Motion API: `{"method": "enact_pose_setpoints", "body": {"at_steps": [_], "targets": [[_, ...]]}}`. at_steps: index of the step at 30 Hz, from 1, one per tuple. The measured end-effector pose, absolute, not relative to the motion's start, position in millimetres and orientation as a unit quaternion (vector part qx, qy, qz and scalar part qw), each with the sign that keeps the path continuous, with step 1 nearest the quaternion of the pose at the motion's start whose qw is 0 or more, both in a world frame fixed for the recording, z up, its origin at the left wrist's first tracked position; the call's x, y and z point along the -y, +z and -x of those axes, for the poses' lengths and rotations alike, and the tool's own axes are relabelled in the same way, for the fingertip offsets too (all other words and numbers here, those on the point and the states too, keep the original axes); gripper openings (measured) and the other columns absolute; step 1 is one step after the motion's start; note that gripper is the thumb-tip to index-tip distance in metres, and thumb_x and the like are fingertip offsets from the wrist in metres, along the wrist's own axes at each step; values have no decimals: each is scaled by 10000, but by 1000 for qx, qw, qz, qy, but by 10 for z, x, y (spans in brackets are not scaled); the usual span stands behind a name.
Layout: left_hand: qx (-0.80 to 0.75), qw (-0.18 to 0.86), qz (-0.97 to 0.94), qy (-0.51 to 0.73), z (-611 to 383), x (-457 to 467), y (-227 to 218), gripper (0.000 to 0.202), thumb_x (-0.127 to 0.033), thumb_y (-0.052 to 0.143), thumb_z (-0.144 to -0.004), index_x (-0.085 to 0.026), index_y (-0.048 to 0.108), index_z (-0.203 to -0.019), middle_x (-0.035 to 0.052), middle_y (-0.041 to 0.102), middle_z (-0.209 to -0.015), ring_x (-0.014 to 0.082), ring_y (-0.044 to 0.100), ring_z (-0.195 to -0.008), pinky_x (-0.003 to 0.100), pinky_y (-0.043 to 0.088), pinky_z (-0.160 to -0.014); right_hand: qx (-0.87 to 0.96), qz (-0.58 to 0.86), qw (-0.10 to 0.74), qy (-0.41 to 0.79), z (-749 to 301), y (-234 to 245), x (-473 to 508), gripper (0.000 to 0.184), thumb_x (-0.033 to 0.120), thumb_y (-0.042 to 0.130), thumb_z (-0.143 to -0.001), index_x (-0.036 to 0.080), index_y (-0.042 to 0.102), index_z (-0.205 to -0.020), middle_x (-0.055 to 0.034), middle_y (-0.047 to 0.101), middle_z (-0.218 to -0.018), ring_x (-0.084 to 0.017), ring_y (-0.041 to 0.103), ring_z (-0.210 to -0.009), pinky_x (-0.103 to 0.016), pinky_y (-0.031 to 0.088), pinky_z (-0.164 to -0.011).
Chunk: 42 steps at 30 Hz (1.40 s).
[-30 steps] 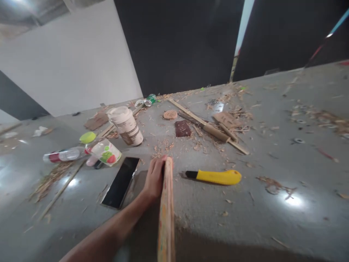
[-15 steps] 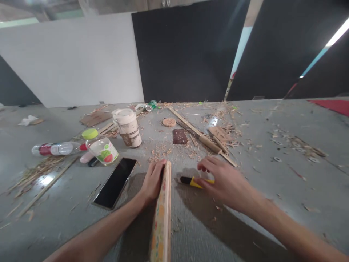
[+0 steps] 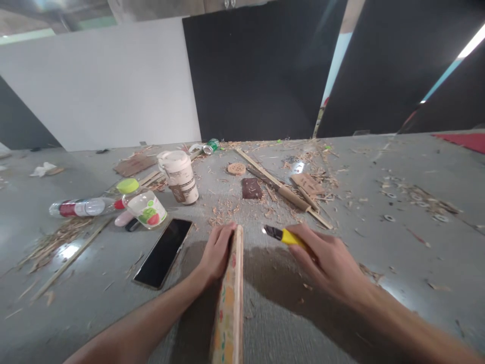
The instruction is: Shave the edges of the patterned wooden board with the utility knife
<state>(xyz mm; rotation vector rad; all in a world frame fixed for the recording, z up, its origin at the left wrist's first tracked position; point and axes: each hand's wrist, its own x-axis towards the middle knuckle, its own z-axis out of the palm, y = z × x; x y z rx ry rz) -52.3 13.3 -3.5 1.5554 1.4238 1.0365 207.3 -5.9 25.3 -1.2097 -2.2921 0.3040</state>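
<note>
My left hand (image 3: 216, 253) is closed round the far end of a thin board (image 3: 229, 298) with coloured spots, which stands on edge and runs toward me. My right hand (image 3: 329, 263) grips a yellow utility knife (image 3: 285, 235) just right of the board's tip, its dark blade end pointing left toward the board and lifted off the grey floor (image 3: 379, 313).
A black phone (image 3: 163, 252) lies left of my left hand. Beyond it are a printed cup (image 3: 146, 208), a paper coffee cup (image 3: 179, 177), a lying bottle (image 3: 81, 207), a green lid (image 3: 128, 185), wooden sticks (image 3: 282, 189), a brown block (image 3: 251, 188), a round biscuit-like disc (image 3: 236, 168), a can (image 3: 210, 146) and scattered shavings.
My right hand came in from the right, closed on the yellow knife lying on the floor and lifted it toward the board's tip. My left hand stayed on the board.
</note>
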Motion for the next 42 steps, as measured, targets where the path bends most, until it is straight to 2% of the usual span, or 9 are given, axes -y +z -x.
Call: {"method": "enact_pose_setpoints", "body": {"at_steps": [7,15,18,19,22,25,30,37,42], "targets": [[-549,416,-625,369,390,-30,138,427,-525,360,-920,-192,551,-734,62,622,-833,223,557,-884,308,479,-859,885,371,263,104,-1993,378,209,192,340,430,-1056,207,566,-1082,6,599,-758,-133,541,-611,-286,341,-564],[-530,406,-660,344,361,-27,264,408,-498,293,-912,-205,413,-654,30,506,-688,190,495,-753,283,438,-728,888,368,265,76,-1974,337,191,225,350,428,-1057,203,598,-1082,-11,646,-781,-142,586,-642,-282,371,-576],[-464,428,-709,316,348,68,330,420,-472,278,-933,-207,344,-615,7,399,-614,159,415,-650,268,378,-646,850,447,279,-15,-2136,322,23,261,392,448,-1045,210,633,-1062,-30,686,-793,-148,593,-597,-279,349,-534],[-430,439,-728,304,342,110,346,432,-469,278,-947,-206,325,-609,0,366,-601,149,390,-623,266,362,-633,812,504,287,-55,-2219,326,-49,279,420,459,-1039,215,647,-1033,-18,673,-733,-133,542,-511,-274,298,-489],[-418,458,-712,330,331,179,341,461,-467,264,-982,-204,307,-605,-13,309,-580,138,344,-581,271,329,-612,740,581,327,-92,-2432,366,-196,310,475,486,-1019,214,646,-971,34,540,-548,-117,451,-429,-256,280,-465],[-489,455,-649,363,333,105,253,452,-494,324,-945,-203,370,-603,-10,355,-586,147,372,-618,272,344,-626,758,529,378,-48,-2418,412,-130,247,406,482,-1024,208,600,-936,56,475,-532,-100,406,-420,-255,296,-465],[-547,449,-600,374,342,-61,70,453,-566,346,-892,-198,460,-653,25,490,-690,192,481,-771,283,433,-742,876,373,302,44,-2077,372,153,172,355,521,-1007,202,565,-943,17,570,-668,-123,482,-539,-281,329,-526],[-551,438,-606,371,326,-22,106,415,-550,353,-879,-208,447,-663,34,520,-725,208,506,-818,302,446,-796,879,377,281,81,-1963,245,194,229,391,506,-1015,199,536,-895,14,557,-687,-131,491,-579,-290,305,-546],[-485,462,-658,345,308,53,232,453,-526,293,-928,-212,346,-606,4,378,-610,166,408,-661,270,391,-648,890,334,296,96,-2004,254,180,221,380,467,-1028,197,544,-931,2,567,-711,-138,497,-607,-288,339,-567]]}}
